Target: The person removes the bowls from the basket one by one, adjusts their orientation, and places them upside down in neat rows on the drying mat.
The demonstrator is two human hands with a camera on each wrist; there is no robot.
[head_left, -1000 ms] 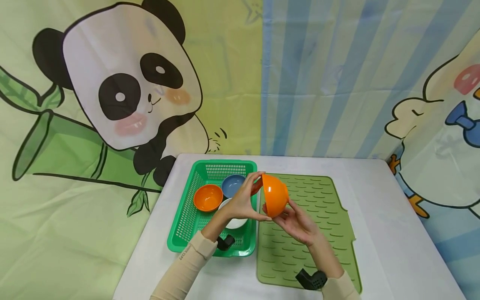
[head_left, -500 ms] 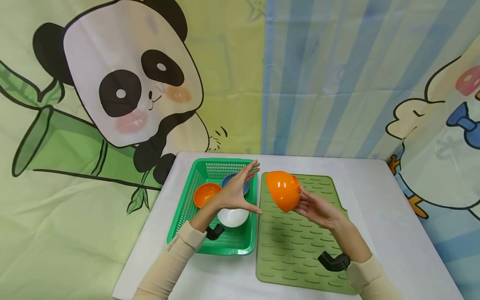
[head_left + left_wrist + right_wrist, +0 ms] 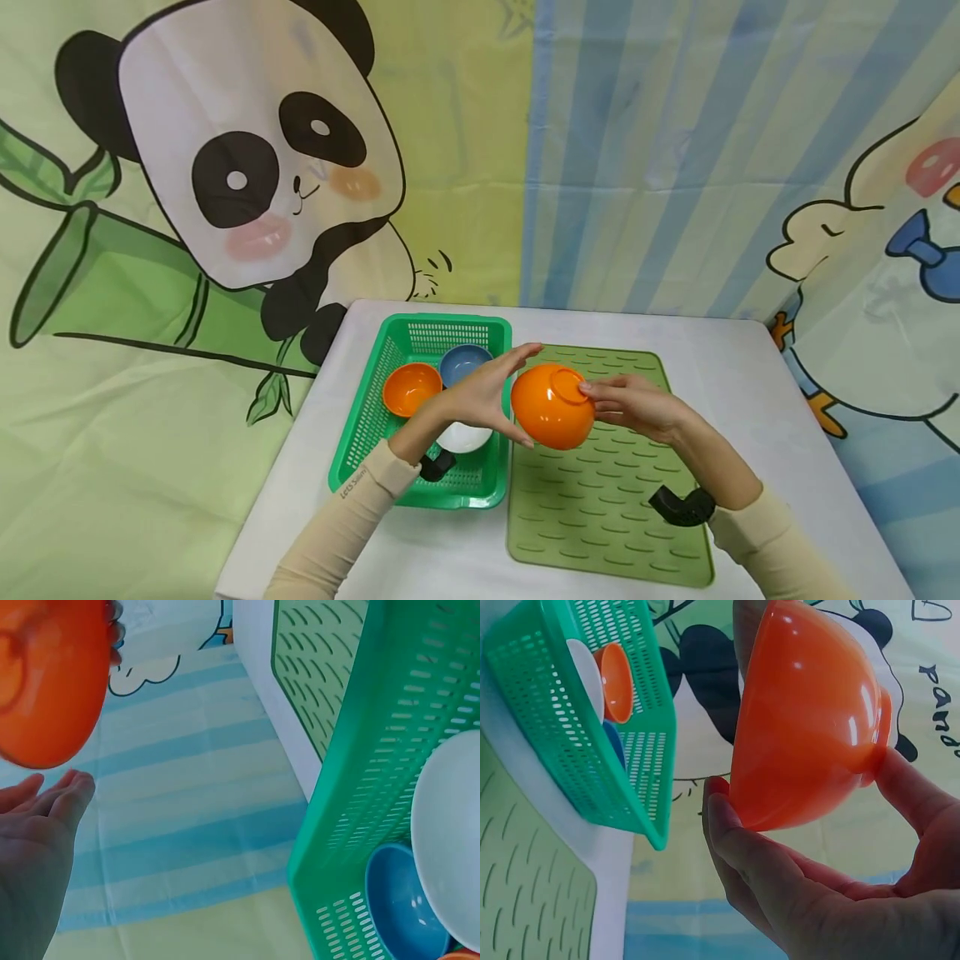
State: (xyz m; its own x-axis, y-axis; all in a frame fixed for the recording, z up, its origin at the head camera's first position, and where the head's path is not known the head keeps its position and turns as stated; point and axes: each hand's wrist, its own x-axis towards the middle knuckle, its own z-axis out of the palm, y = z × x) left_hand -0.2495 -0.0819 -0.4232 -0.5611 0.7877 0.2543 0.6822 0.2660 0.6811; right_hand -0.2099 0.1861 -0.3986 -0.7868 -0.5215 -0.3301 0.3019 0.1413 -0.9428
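An orange bowl (image 3: 551, 417), tipped with its base turned up toward me, is held in the air over the green ridged mat. My right hand (image 3: 637, 405) grips it, thumb at the foot ring and fingers at the rim, as the right wrist view shows on the bowl (image 3: 810, 720). My left hand (image 3: 480, 398) is spread wide at the bowl's left side. In the left wrist view the left fingertips (image 3: 79, 784) sit just off the bowl's rim (image 3: 56, 682).
A green basket (image 3: 491, 493) on the left of the white table (image 3: 757, 467) holds another orange bowl (image 3: 411, 390), a blue bowl (image 3: 463, 363) and a white bowl (image 3: 465, 438). The ridged mat (image 3: 607, 525) lies right beside it.
My left hand let go of the bowl, drew back left, then came close to it again. My right hand carried the bowl right, then back left, turning its base toward me.
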